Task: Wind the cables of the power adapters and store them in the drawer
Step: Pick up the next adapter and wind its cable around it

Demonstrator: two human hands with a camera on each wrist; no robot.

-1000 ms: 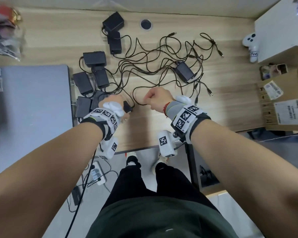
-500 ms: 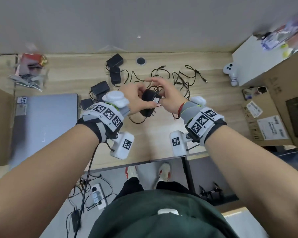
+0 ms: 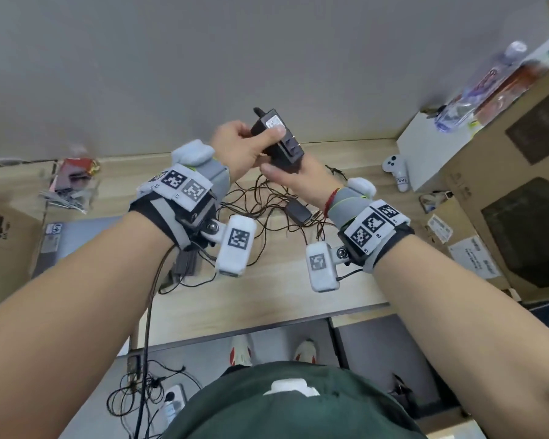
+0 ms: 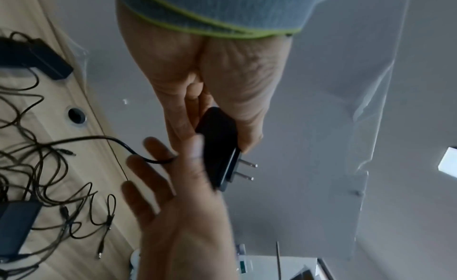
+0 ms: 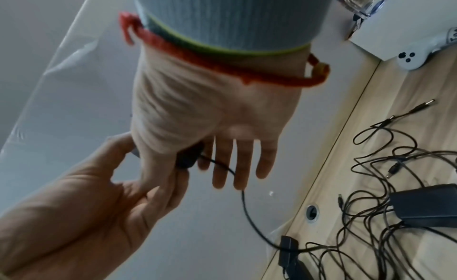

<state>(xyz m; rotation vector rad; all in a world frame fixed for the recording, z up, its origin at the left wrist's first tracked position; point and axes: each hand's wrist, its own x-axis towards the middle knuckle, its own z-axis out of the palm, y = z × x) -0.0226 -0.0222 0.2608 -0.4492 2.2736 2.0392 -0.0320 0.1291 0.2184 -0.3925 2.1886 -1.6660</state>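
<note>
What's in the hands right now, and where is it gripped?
The left hand grips a black power adapter round its body, prongs free. The right hand steadies its lower end with straight fingers.

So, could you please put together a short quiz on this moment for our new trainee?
1. True or false: the power adapter is resting flat on the desk.
2. Which of the hands grips the adapter's body? A) left hand B) right hand C) neither
3. Fill in: the adapter's two metal ___ stick out bare, plugged into nothing.

Key
1. False. It is held up above the desk, and its cable trails down to the tangle of cables.
2. A. The right hand's fingers lie straight against the adapter.
3. Prongs.
</note>
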